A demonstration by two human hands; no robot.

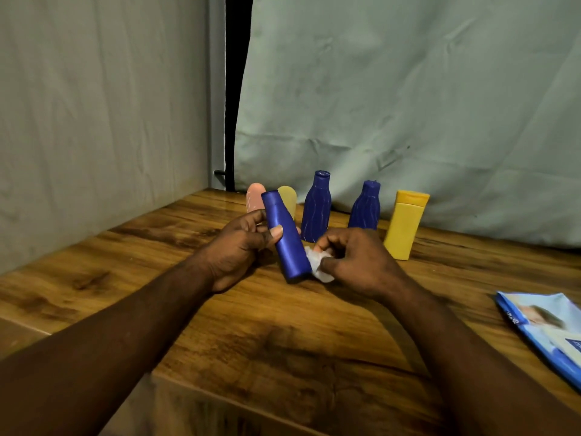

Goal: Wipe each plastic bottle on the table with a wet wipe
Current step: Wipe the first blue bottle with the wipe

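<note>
Pack (547, 328) of wipes is lying nearest, at the right edge of the table (283, 341). Mid-table, left hand (239, 247) is gripping the smooth bottle (286, 243) around its middle, tilted, base low. Right hand (355, 262) is pinching a crumpled wipe (317, 265) against its lower side. Behind are standing a pink bottle (254, 196), cream bottle (289, 198), ribbed bottle (317, 209), second ribbed bottle (364, 206) and yellow bottle (404, 228). Judgement: one wipe-down is proceeding; whether any of those five is finished cannot be told.
</note>
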